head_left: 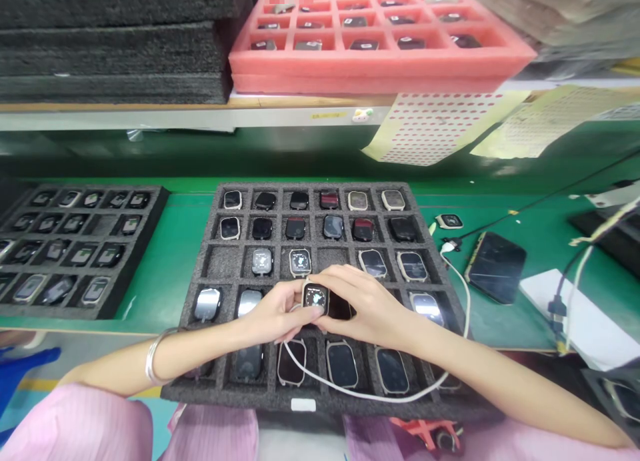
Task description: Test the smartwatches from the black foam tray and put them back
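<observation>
A smartwatch case [316,297] with a lit screen is held between my two hands, above the middle of a black foam tray [210,341]. My left hand [277,309] grips it from the left, thumb along its lower edge. From the right, my right hand [363,300] closes its fingers around the top and side. A white cable [345,385] runs from under my left fingers, loops across the tray and goes off to the right; its end is hidden. Two watches with lit screens [300,262] rest in the row just above my hands.
Another foam tray of watches [145,248] lies to the left. On the right are a phone [496,266], a small watch [449,221], a white sheet [583,318] and black cables. A pink foam tray [380,74] and stacked black foam [115,54] occupy the shelf above.
</observation>
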Available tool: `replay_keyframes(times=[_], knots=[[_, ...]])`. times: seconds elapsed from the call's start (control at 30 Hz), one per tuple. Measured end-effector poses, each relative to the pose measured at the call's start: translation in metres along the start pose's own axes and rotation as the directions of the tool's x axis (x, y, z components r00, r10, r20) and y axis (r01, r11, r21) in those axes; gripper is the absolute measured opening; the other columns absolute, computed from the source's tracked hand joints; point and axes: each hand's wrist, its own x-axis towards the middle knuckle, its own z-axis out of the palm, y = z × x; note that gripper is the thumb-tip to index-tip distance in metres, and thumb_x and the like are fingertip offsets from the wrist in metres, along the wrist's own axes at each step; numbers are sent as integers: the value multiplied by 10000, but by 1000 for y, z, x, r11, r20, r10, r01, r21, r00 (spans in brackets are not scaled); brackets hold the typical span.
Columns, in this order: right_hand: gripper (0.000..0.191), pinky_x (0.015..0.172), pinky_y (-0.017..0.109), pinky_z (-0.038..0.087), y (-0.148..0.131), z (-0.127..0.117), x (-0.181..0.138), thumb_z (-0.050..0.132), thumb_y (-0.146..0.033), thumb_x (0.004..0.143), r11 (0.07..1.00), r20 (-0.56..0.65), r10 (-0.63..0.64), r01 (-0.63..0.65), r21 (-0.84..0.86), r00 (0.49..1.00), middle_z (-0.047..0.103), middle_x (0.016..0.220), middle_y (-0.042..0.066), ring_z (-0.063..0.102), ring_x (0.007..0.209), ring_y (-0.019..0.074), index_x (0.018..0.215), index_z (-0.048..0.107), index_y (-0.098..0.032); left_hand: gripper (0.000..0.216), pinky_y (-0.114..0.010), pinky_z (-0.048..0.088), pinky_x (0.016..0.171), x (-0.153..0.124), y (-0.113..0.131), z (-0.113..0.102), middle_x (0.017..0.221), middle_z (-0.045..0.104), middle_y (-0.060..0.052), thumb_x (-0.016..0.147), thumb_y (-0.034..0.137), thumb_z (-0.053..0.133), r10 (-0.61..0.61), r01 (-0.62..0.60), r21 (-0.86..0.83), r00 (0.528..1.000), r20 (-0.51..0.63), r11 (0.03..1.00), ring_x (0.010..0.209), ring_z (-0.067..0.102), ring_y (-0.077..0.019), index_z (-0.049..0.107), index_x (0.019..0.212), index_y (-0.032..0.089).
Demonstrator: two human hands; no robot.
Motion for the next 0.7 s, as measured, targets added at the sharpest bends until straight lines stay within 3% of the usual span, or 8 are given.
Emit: replay_keyframes(times=[0.7], knots=[[394, 767, 364, 520, 1, 1, -1, 667, -252, 773, 1000, -19, -7, 7, -2, 1000, 668, 988, 84, 635, 889, 217, 1145, 579, -154, 323, -143, 190, 278, 0, -2, 1, 509, 443, 99, 857, 359, 597, 28, -29, -9, 1000, -10, 1000, 295, 341, -27, 519, 1060, 120]])
